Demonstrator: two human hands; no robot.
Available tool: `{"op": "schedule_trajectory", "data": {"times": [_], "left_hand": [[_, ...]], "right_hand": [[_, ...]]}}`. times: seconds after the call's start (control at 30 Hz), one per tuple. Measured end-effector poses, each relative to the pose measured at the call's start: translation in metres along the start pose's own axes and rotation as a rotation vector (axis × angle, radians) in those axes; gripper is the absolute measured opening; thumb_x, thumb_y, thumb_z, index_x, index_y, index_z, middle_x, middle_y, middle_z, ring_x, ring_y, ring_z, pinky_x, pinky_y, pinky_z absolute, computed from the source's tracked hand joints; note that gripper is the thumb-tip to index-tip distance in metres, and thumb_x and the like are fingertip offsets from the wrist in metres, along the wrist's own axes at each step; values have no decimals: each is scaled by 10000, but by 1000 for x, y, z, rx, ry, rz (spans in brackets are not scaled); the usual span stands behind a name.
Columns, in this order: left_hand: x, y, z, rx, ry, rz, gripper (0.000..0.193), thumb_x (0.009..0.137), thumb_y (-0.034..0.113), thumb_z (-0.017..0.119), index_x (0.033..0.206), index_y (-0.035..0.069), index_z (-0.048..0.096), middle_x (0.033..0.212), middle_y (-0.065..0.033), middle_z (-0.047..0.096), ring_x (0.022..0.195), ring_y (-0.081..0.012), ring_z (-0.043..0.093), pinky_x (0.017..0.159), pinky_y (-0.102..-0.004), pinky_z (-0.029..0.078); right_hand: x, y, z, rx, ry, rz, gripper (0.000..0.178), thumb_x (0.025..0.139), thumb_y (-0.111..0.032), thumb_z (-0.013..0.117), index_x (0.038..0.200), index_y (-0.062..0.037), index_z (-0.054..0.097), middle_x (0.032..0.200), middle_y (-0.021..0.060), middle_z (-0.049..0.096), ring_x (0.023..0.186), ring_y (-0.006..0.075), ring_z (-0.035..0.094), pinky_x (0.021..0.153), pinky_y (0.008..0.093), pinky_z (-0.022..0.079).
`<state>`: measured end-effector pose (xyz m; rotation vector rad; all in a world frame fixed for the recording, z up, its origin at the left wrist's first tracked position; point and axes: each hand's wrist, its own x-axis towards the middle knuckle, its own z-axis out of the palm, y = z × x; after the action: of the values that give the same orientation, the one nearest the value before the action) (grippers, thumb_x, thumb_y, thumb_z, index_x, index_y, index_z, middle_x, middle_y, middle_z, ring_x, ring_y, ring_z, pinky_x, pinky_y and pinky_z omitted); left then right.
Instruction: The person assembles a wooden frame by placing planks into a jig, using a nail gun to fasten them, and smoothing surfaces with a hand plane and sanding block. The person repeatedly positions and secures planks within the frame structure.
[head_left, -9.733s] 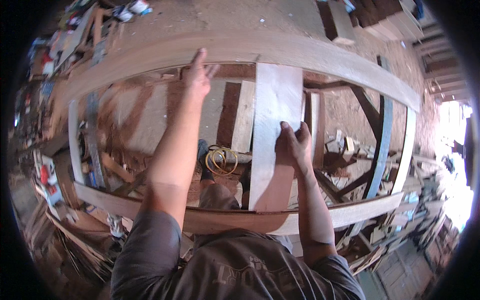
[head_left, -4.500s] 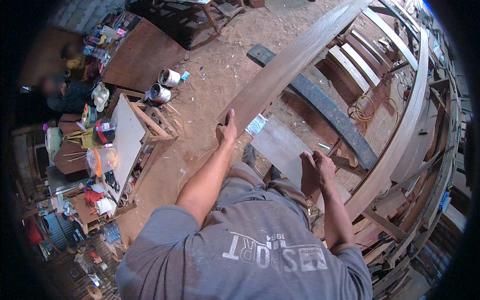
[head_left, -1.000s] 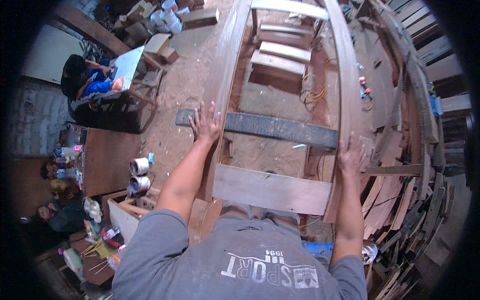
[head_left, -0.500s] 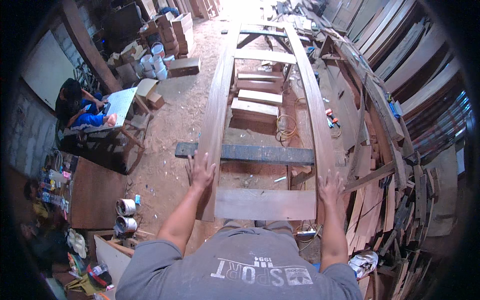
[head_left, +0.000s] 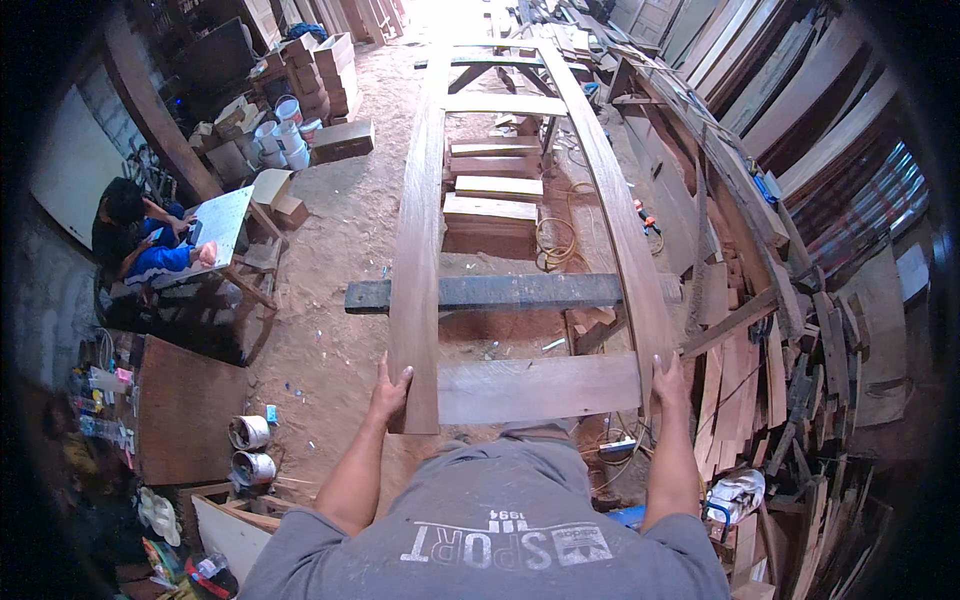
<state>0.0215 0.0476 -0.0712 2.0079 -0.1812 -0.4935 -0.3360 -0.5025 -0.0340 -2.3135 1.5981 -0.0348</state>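
Note:
A long wooden door frame (head_left: pixel 418 250) lies before me, made of two side boards joined by crosspieces. Its near crosspiece (head_left: pixel 540 390) is a wide pale board close to my body. At the near left corner, my left hand (head_left: pixel 390 390) grips the outer edge of the side board, thumb on top and fingers partly hidden. My right hand (head_left: pixel 668 385) holds the outer edge of the right side board (head_left: pixel 625 230) in the same way. Beneath the frame, a dark support beam (head_left: pixel 530 292) runs crosswise.
Stacked wooden blocks (head_left: pixel 490 212) and a coiled yellow hose (head_left: pixel 556 245) lie under the frame. To the left, a person (head_left: pixel 150 235) sits at a white-topped table (head_left: pixel 222 222); paint buckets (head_left: pixel 250 432) stand nearer. Scrap boards (head_left: pixel 740 390) crowd the right.
Both hands have gone from lying spread on top of the side boards to gripping their outer edges, nearer my body. The frame appears slightly further left in view.

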Motion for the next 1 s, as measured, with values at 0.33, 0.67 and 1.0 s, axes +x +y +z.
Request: {"op": "schedule_trajectory", "data": {"times": [0.33, 0.67, 1.0], "left_hand": [[-9, 6, -14, 52, -99, -45, 863, 974, 408, 723, 1641, 89, 278, 1514, -226, 539, 1355, -336, 567, 1122, -429, 457], [-29, 2, 3, -94, -114, -102, 839, 992, 474, 698, 1614, 67, 310, 1481, -224, 565, 1343, -325, 572, 1102, -434, 469], [-39, 15, 3, 509, 471, 282, 438, 989, 369, 708, 1168, -13, 590, 1101, -210, 650, 1016, -346, 614, 921, -450, 480]], "right_hand": [[17, 45, 6, 164, -68, -128, 827, 968, -526, 690, 1570, -24, 426, 1476, 251, 584, 1390, 366, 551, 1154, 426, 424], [-25, 98, 12, 352, -26, 32, 686, 991, -569, 602, 1523, -142, 538, 1514, 197, 561, 1407, 378, 527, 1166, 444, 411], [-59, 28, -12, 333, 113, 41, 574, 975, -503, 691, 1379, -97, 671, 1302, 232, 696, 1236, 344, 657, 1043, 415, 504]]}}
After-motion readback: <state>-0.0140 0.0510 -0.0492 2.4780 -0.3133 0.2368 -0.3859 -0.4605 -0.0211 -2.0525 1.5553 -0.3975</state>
